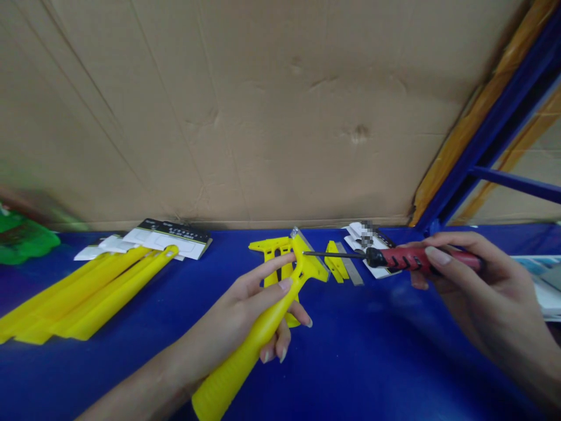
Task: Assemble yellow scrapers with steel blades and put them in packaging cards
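My left hand (pixel 258 298) is closed around the neck of a yellow scraper (pixel 236 368), its handle slanting toward me and its bladed head facing up and right. My right hand (pixel 486 286) grips a screwdriver (pixel 412 259) with a red and black handle. The screwdriver's thin shaft lies level, and its tip meets the scraper's head near a small screw. Behind the held scraper, other yellow scraper parts (pixel 267 248) lie on the blue table, partly hidden by my fingers. To their right rest a small yellow piece (pixel 333 263) and a flat metal blade (pixel 350 266).
Several yellow handles (pixel 100 286) lie at left beside black and white cards (pixel 169 237). More printed cards (pixel 372 251) sit behind the screwdriver. Cardboard (pixel 263 117) walls the back of the blue table (pixel 350 362). A blue metal frame (pixel 491 134) rises at right; green plastic (pixel 26 237) lies far left.
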Available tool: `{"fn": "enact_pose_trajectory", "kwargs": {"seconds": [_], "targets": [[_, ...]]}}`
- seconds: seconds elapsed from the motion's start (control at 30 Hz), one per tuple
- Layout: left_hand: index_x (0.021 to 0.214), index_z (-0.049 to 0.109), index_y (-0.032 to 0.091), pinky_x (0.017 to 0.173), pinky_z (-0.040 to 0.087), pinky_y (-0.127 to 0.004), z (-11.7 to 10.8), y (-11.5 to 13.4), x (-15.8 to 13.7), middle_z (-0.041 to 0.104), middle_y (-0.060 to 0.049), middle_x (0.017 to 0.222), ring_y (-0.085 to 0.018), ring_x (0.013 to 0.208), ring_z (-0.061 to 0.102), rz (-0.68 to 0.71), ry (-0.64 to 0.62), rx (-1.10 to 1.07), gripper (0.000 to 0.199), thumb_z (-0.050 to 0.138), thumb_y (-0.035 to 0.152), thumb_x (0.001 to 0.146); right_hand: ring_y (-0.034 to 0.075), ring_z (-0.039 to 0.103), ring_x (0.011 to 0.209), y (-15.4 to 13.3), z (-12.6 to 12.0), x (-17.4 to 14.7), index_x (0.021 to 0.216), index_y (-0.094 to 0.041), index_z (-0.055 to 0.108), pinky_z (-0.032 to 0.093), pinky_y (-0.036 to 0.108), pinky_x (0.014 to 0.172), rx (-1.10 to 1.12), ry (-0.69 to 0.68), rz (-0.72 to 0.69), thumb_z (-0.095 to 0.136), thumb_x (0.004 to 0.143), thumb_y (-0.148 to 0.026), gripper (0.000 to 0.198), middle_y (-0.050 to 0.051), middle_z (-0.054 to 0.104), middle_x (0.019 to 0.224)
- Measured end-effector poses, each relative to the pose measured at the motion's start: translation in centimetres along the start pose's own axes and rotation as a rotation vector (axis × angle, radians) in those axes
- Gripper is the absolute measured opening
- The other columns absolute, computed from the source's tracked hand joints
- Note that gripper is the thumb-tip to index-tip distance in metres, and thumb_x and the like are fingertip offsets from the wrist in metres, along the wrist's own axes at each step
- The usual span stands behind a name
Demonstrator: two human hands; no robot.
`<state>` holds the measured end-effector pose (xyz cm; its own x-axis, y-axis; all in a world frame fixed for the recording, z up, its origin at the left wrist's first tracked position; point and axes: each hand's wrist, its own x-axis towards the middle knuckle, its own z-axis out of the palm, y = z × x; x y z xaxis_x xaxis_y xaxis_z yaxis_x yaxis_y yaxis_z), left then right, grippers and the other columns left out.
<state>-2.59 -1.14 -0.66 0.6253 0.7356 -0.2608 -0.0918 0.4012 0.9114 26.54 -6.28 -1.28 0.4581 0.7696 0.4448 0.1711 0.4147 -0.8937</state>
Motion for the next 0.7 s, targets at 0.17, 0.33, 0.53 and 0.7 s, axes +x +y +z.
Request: {"fn": "enact_pose_trajectory", "kwargs": {"seconds": [0.17, 0.33, 0.53, 0.7], "targets": [[0.167, 0.014, 0.017, 0.036, 0.043, -0.014, 0.2, 0.0, 0.0, 0.078, -0.008, 0.077, -0.012, 0.043, 0.064, 0.012, 0.045, 0.042, 0.091, 0.067, 0.040, 0.098, 0.016, 0.068, 0.051, -0.5, -0.1, -0.2, 0.088, -0.028, 0.077, 0.056, 0.025, 0.055, -0.171, 0.008, -0.082, 0.086, 0.076, -0.040, 0.019, -0.002, 0.074, 0.063], [0.165, 0.028, 0.013, 0.036, 0.045, -0.016, 1.1, -0.4, 0.2, 0.073, -0.004, 0.075, -0.010, 0.043, 0.061, 0.089, 0.160, 0.142, 0.079, 0.064, 0.038, 0.099, 0.012, 0.044, 0.028, -1.7, -0.2, -0.8, 0.079, -0.026, 0.075, 0.031, 0.022, 0.027, -0.500, -0.024, -0.150, 0.068, 0.089, -0.058, 0.034, -0.002, 0.060, 0.043], [0.165, 0.028, 0.013, 0.034, 0.043, -0.017, 2.6, -0.4, 0.7, 0.067, -0.001, 0.069, -0.011, 0.039, 0.058, 0.045, 0.225, 0.221, 0.069, 0.054, 0.027, 0.102, 0.015, 0.050, 0.032, -1.8, -1.1, -0.6, 0.087, -0.032, 0.077, 0.039, 0.025, 0.032, -0.559, -0.055, -0.255, 0.077, 0.083, -0.051, 0.020, -0.005, 0.058, 0.044], [0.165, 0.030, 0.014, 0.034, 0.042, -0.017, 2.9, -0.5, 0.7, 0.068, -0.002, 0.071, -0.010, 0.039, 0.058, 0.022, 0.203, 0.180, 0.069, 0.056, 0.027, 0.102, 0.026, 0.075, 0.083, -2.2, -2.5, 0.2, 0.090, -0.035, 0.079, 0.059, 0.037, 0.071, -0.522, -0.182, -0.456, 0.082, 0.080, -0.046, 0.015, 0.006, 0.079, 0.095]]}}
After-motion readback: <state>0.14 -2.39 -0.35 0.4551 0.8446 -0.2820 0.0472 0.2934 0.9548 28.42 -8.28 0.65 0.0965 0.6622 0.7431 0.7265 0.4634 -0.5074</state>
